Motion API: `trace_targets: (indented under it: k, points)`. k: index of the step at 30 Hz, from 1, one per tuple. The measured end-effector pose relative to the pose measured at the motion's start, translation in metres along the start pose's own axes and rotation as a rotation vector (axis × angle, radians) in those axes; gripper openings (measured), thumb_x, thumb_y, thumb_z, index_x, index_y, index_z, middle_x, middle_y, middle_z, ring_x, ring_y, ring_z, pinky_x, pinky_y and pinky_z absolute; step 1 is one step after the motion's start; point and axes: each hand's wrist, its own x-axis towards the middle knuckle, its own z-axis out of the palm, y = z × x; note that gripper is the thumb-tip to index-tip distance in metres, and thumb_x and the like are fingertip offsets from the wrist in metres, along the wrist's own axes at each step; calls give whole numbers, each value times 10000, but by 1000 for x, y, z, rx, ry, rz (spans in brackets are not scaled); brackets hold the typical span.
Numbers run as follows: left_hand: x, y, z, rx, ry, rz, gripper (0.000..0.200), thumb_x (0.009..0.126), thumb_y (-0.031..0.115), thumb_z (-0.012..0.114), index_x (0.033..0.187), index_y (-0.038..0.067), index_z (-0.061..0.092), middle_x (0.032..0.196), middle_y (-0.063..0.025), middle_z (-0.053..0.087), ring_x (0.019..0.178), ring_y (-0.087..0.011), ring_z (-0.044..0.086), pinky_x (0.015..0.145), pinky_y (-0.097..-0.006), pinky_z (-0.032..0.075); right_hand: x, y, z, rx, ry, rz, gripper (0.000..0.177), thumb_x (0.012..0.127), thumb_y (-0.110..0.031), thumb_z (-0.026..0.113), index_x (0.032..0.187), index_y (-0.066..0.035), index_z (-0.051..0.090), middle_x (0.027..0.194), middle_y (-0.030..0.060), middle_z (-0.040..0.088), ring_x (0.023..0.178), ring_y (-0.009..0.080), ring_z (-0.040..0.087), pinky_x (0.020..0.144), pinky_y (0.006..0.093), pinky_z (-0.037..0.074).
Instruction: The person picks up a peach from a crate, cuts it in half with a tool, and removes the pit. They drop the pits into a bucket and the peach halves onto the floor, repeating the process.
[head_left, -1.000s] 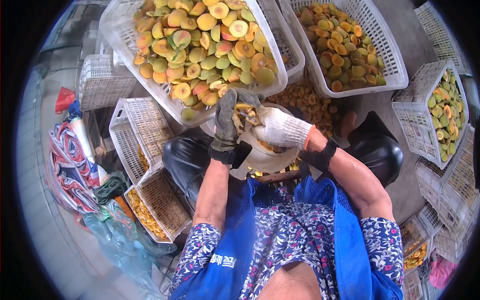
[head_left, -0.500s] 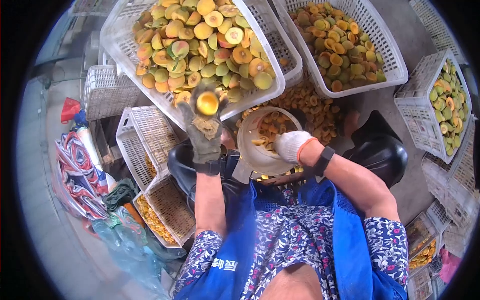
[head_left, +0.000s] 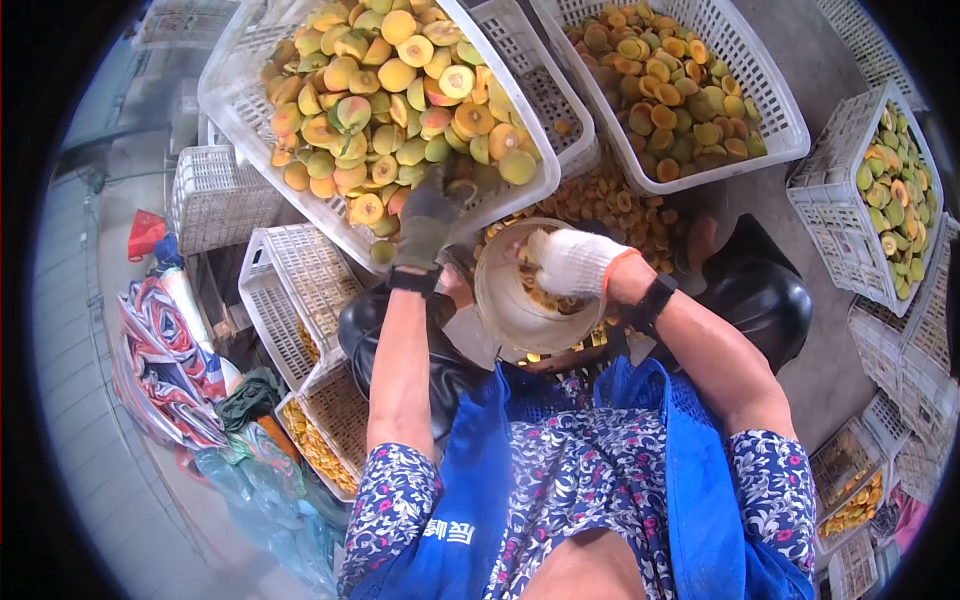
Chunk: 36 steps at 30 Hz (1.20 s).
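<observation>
My left hand (head_left: pixel 430 218), in a dark grey glove, reaches over the near rim of a white crate (head_left: pixel 552 172) heaped with halved peaches (head_left: pixel 395 75). Its fingers are blurred and partly hidden among the fruit, and a pale curved edge shows beside them. A white knitted glove with an orange cuff covers my right hand (head_left: pixel 578 262). That hand is closed over the mouth of a whitish bucket (head_left: pixel 520 325), its fingertips turned inward; I cannot tell what it grips. Peach scraps (head_left: pixel 545 297) lie inside the bucket.
Another white crate (head_left: pixel 790 150) of peach halves stands at the upper right, and a filled crate (head_left: pixel 850 215) sits farther right. Brownish pieces (head_left: pixel 620 215) are piled on the floor behind the bucket. Stacked crates (head_left: pixel 305 290) and plastic sheeting (head_left: pixel 170 350) lie at left.
My left hand has turned over from palm up and moved to the crate; the hollowed peach half on it no longer shows. My right hand has shifted left and up over the bucket.
</observation>
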Motion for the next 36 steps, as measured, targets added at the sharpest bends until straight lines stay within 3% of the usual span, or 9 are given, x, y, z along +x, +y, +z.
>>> trace_targets:
  k: [1, 2, 5, 10, 15, 18, 21, 22, 36]
  points:
    - [-7, 5, -10, -208, 85, 46, 450, 938, 321, 525, 1259, 6, 508, 1027, -120, 666, 933, -255, 635, 767, -378, 507, 4, -1, -6, 41, 56, -5, 283, 802, -227, 560, 948, 9, 617, 814, 228, 652, 759, 378, 650, 673, 433, 523]
    - [-14, 41, -42, -800, -82, -401, 423, 973, 303, 499, 1283, 16, 503, 1072, -76, 633, 948, -189, 603, 781, -342, 520, 13, 9, 1, -23, 135, -146, 335, 832, -261, 560, 1023, 14, 574, 877, 259, 632, 780, 397, 635, 681, 441, 518]
    - [-41, 38, -46, -1498, -57, -324, 425, 988, 326, 476, 1290, 28, 492, 1131, -72, 600, 952, -178, 605, 805, -347, 531, 11, -27, -36, 415, 180, 41, 356, 860, -290, 570, 1060, 3, 540, 919, 270, 615, 787, 411, 621, 688, 444, 508]
    - [-59, 73, -47, -838, 45, -116, 412, 1015, 313, 409, 1318, 37, 444, 1207, -85, 558, 1080, -198, 574, 925, -351, 487, 20, -23, -12, -50, 498, -372, 317, 877, -247, 602, 1084, -15, 543, 900, 256, 609, 867, 394, 607, 694, 436, 491]
    - [-66, 99, -40, -890, 140, -81, 405, 1025, 312, 382, 1306, 31, 458, 1197, -86, 558, 1084, -180, 560, 958, -313, 455, 16, -27, -15, -384, 728, -465, 158, 862, -77, 540, 981, 7, 603, 910, 193, 573, 778, 324, 596, 644, 393, 508]
    - [-65, 102, -32, -638, 244, 79, 390, 1026, 288, 376, 1275, 12, 493, 1189, -101, 565, 1075, -192, 566, 950, -299, 457, 16, -36, -19, 311, 472, -89, 154, 872, -98, 536, 963, 17, 582, 878, 202, 579, 774, 339, 596, 659, 407, 497]
    - [-62, 95, -13, -230, 391, 185, 394, 1022, 288, 378, 1245, -8, 512, 1145, -100, 581, 1053, -188, 576, 942, -302, 463, 15, -26, -12, -146, 593, -392, 185, 838, -111, 603, 958, 13, 537, 854, 227, 591, 758, 386, 613, 602, 422, 498]
    - [-60, 101, -5, -717, 398, 70, 387, 1014, 279, 390, 1205, -25, 533, 1100, -99, 595, 1026, -183, 587, 921, -301, 472, 14, -27, -12, -145, 591, -387, 185, 838, -111, 603, 958, 13, 537, 854, 227, 591, 758, 386, 613, 602, 423, 498]
    - [-54, 116, -5, -1603, 405, -266, 493, 985, 476, 408, 957, 14, 579, 893, -94, 621, 835, -195, 617, 803, -317, 509, 13, -31, -5, 429, 383, -52, 245, 879, -186, 515, 980, 33, 558, 829, 259, 609, 787, 406, 605, 679, 453, 478]
